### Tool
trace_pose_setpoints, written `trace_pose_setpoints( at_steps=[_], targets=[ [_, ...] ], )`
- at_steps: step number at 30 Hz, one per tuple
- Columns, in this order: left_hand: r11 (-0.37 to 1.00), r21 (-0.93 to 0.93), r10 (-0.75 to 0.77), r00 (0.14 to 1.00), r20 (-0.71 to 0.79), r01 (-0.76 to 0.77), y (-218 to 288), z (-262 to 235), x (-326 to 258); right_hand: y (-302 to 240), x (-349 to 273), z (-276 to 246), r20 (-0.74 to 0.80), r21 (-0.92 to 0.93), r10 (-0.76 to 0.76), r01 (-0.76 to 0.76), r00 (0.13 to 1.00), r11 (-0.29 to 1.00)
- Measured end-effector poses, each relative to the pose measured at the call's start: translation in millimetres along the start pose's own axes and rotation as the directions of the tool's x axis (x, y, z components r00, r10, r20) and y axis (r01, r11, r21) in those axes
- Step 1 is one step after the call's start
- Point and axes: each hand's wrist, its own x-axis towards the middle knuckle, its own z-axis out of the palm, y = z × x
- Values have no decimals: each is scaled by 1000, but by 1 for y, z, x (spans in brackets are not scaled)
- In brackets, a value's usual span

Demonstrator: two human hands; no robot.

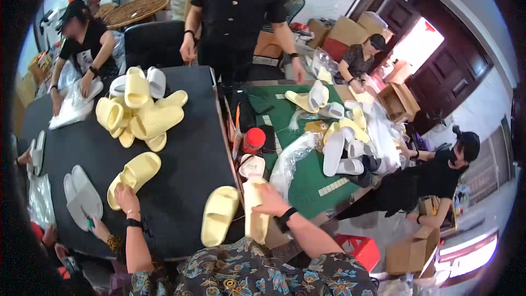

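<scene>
At the near left of the black table, my left hand (127, 199) has its fingers closed on the near end of a yellow slipper (143, 168). My right hand (268, 199) grips another yellow slipper (255, 225), held upright near the table's right edge. Just left of that one, a third yellow slipper (220, 215) stands apart from both hands, its strap showing. Farther up the black table is a heap of yellow slippers (156, 120), with white ones (156, 81) on its far side.
Left of my left hand, a co-worker's hand (99, 230) touches grey slippers (82, 197). A red-lidded jar (253, 140) stands between the black table (186, 170) and a green table (298, 186) with mixed slippers (348, 142). Several people work around; one person (241, 16) stands opposite.
</scene>
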Motion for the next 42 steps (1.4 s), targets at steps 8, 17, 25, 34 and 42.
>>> trace_pose_setpoints(
  at_steps=[8, 17, 25, 34, 42],
  targets=[
    [988, -16, -157, 987, -17, 157, 21, -9, 9, 84, -30, -237, -709, -270, 65, -355, 702, 895],
    [863, -134, -469, 872, 143, 487, -23, 25, 15, 80, 8, -118, -501, -197, 41, -160, 865, 967],
    [903, -381, -155, 977, 147, 200, 42, -37, 1, -13, 44, 9, -90, 149, -208, 219, 974, 964],
    [593, -656, 691, 713, 117, -468, 179, -98, -44, -108, 83, 48, 214, 620, -203, 28, 956, 784],
    [613, -739, 613, 759, 220, -280, 173, -78, -68, -86, 66, 50, 43, 499, -118, 81, 992, 863]
  ],
)
